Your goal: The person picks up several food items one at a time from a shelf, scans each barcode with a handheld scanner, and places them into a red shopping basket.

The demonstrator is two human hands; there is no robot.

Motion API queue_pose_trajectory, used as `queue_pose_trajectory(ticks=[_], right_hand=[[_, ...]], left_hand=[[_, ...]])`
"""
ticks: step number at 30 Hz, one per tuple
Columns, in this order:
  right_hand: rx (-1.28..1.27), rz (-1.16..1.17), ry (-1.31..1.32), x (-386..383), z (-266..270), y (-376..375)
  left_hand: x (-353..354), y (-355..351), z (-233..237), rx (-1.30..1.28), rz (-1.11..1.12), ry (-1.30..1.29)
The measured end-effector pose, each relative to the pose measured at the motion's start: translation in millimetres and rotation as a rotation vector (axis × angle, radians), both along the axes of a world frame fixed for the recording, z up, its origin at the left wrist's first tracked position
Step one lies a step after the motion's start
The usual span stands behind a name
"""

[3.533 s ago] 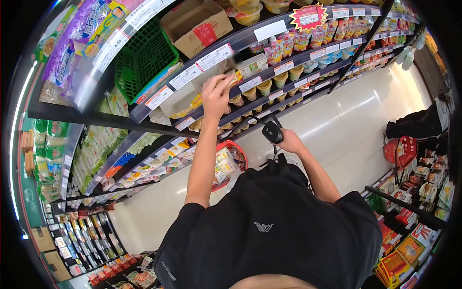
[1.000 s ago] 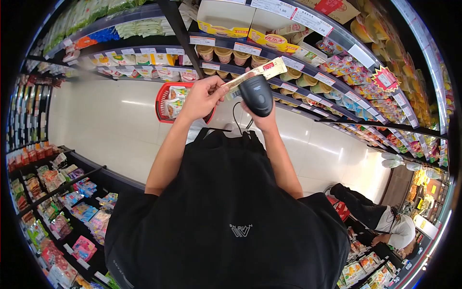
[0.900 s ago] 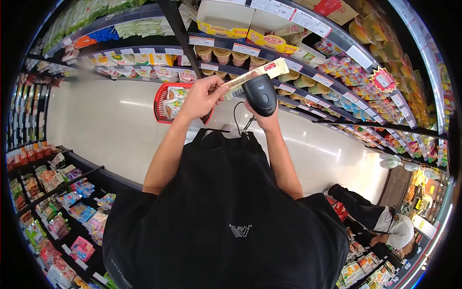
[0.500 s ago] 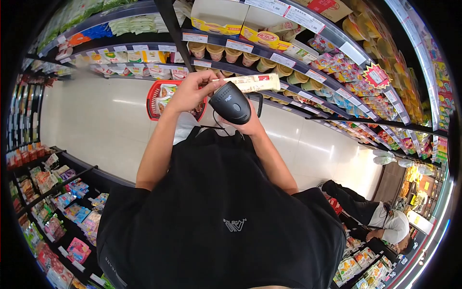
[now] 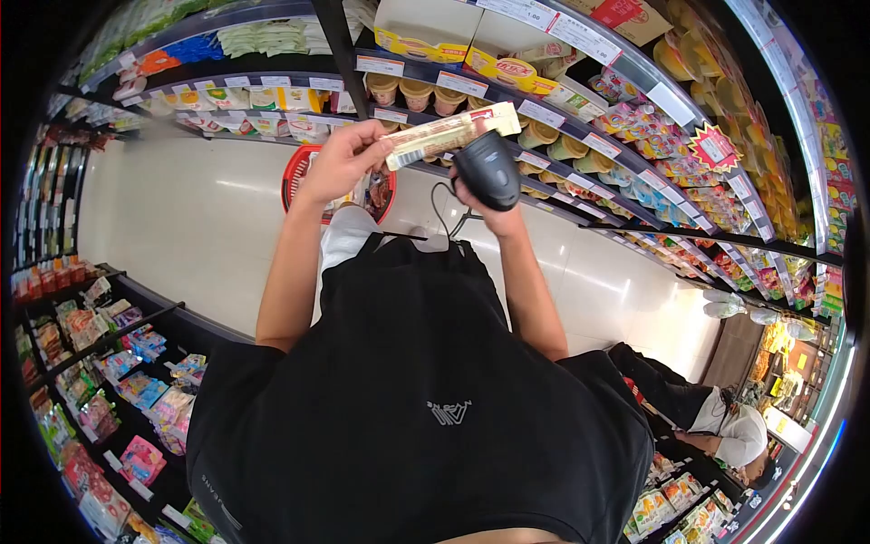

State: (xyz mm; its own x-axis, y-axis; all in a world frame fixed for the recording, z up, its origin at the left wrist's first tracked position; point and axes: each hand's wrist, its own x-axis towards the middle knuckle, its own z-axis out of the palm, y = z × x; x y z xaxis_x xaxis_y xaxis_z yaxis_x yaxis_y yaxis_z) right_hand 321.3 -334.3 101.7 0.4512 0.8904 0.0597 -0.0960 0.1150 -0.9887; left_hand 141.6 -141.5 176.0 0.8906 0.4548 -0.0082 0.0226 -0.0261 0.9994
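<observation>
My left hand (image 5: 342, 163) pinches one end of a long cream-coloured packet (image 5: 444, 136) with a red mark near its far end. A black handheld scanner (image 5: 489, 170) is in my right hand (image 5: 494, 213), its rounded body overlapping the packet's lower right edge from this view. Most of my right fingers are hidden behind the scanner. A dark cord or strap (image 5: 438, 207) loops below it. Past my left wrist, a red basket (image 5: 293, 181) with packaged goods in it stands low, close to my leg.
Shelves of cups (image 5: 417, 93) and small bags (image 5: 634, 122) run across the front and right. Packets fill a rack (image 5: 145, 390) at lower left. Another person in a white top (image 5: 743, 433) is at lower right. Pale floor (image 5: 181, 208) shows between the shelves.
The scanner and my right hand have moved right. The packet is now tilted, showing more of its length and its near end. My left hand has shifted slightly left.
</observation>
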Motion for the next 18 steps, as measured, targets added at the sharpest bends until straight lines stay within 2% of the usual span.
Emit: queue_pose_trajectory(ticks=[2,3,5,7,9,10,14,17,18], right_hand=[[0.041,0.094,-0.034,-24,23,5],[0.089,0.164,-0.093,-33,53,13],[0.225,0.268,-0.239,-43,57,25],[0.183,0.266,-0.234,-43,56,23],[0.204,0.212,-0.120,-36,51,22],[0.160,0.174,-0.199,-27,49,22],[0.079,0.101,-0.315,-7,42,16],[-0.018,0.081,-0.274,-6,54,13],[0.046,0.012,-0.259,-8,53,13]], left_hand=[[5,-10,1,-0.018,-0.026,-0.001],[7,-13,0,-0.037,-0.054,-0.003],[12,-20,5,-0.055,-0.092,0.009],[6,-16,1,0.031,-0.114,0.068],[0,-14,2,0.044,-0.134,0.149],[-3,-14,5,0.055,-0.152,0.229],[-3,-16,13,0.078,-0.127,0.200],[0,-16,17,0.043,-0.140,0.163],[0,-17,19,0.057,-0.138,0.169]])
